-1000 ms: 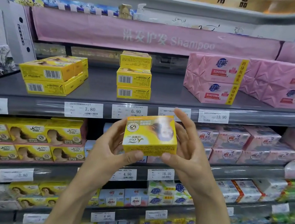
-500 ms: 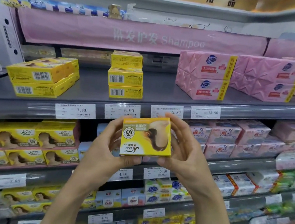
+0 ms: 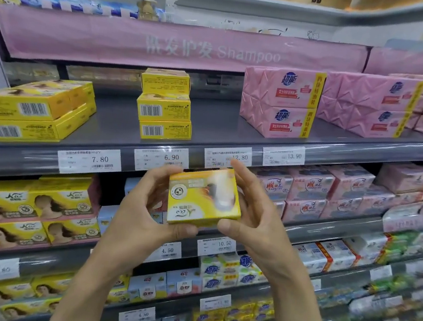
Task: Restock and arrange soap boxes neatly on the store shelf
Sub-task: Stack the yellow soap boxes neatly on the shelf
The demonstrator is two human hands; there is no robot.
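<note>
Pinching the yellow soap box (image 3: pixel 204 197) end to end, left hand (image 3: pixel 145 211) and right hand (image 3: pixel 256 219) thumbs beneath, fingers wrapped behind, below-right of the three-box yellow stack (image 3: pixel 165 105); tilted further than a second ago, seemingly orienting its blurred face, not yet shelved.

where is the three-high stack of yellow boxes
Head view: the three-high stack stands left of centre on the upper shelf, above the 6.90 price tag, between flat yellow packs and pink packs.
</note>
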